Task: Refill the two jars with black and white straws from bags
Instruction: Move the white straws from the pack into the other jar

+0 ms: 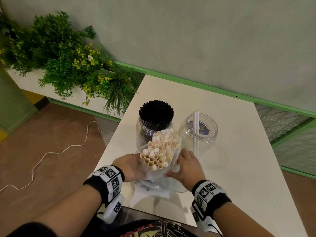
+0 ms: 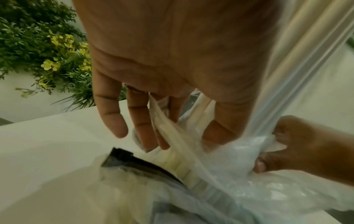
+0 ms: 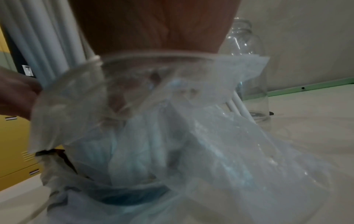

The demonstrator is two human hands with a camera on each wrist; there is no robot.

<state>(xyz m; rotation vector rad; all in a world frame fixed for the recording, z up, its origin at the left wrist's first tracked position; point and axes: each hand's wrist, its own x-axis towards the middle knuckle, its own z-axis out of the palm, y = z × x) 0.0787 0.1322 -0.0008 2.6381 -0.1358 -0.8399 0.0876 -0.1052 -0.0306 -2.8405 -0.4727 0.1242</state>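
On the white table (image 1: 230,159) a clear bag (image 1: 159,175) of white straws (image 1: 159,150) stands upright between my hands. My left hand (image 1: 135,165) cups the bundle's left side, thumb and fingers (image 2: 142,121) round the straws (image 2: 201,106). My right hand (image 1: 181,165) pinches the bag's plastic (image 2: 239,151) low on the right side (image 2: 268,151). Behind stands a jar (image 1: 153,132) packed with black straws (image 1: 156,111). To its right a clear jar (image 1: 199,130) holds a single white straw (image 1: 196,127). In the right wrist view crumpled plastic (image 3: 172,121) hides my fingers.
A second bag with dark contents (image 2: 126,160) lies flat on the table under the hands (image 1: 150,187). Green plants (image 1: 68,62) fill a planter left of the table. A wall with a green rail (image 1: 222,88) runs behind. A white cable (image 1: 51,153) lies on the floor.
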